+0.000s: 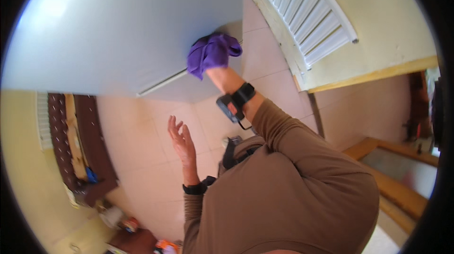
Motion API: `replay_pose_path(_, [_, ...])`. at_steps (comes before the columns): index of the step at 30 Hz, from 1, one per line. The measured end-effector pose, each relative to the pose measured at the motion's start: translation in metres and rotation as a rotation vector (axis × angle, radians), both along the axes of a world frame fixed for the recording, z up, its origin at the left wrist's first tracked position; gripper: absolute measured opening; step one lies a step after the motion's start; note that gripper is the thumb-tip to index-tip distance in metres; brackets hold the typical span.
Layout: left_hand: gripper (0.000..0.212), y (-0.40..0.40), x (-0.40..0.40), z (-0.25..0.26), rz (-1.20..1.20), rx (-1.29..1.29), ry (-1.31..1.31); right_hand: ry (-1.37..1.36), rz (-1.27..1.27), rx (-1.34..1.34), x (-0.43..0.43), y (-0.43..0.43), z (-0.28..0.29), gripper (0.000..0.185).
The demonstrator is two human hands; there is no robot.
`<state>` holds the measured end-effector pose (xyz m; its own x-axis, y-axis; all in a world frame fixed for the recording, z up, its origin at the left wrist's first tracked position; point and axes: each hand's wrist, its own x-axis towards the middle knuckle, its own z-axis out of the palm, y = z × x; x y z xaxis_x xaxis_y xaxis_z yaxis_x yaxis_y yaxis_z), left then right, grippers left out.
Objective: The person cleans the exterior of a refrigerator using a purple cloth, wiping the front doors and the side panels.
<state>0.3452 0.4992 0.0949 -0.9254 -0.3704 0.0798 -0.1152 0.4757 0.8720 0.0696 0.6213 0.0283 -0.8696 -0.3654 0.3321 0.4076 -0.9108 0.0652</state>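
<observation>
A purple cloth [214,52] covers my right hand [217,50] and is pressed against the smooth light-grey surface [124,30] of a large upright panel or cabinet, close to its edge. The fingers are hidden by the cloth. Below the cloth a thin pale strip [161,82] runs along the surface. My left hand [181,140] hangs in the air over the tiled floor, its fingers apart and slightly curled, holding nothing. Each wrist wears a black strap, and the right one carries a small dark device [230,108].
A white radiator [312,16] is on the wall at the upper right. A wooden-framed door with a glass pane [397,165] stands at the lower right. At the left is a dark brown tufted piece of furniture [62,140]; a brown table or box [136,243] is at the bottom left.
</observation>
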Motion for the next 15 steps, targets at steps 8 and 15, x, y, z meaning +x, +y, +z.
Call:
replay_pose_path(8, [0.044, 0.026, -0.035, 0.021, 0.072, 0.154, -0.042, 0.123, 0.009, 1.243, 0.094, 0.069, 0.106, 0.043])
replay_pose_path(15, [0.068, 0.074, -0.053, 0.034, 0.138, 0.957, -0.237, 0.436, 0.299, 1.27, 0.103, 0.097, 0.111, 0.056])
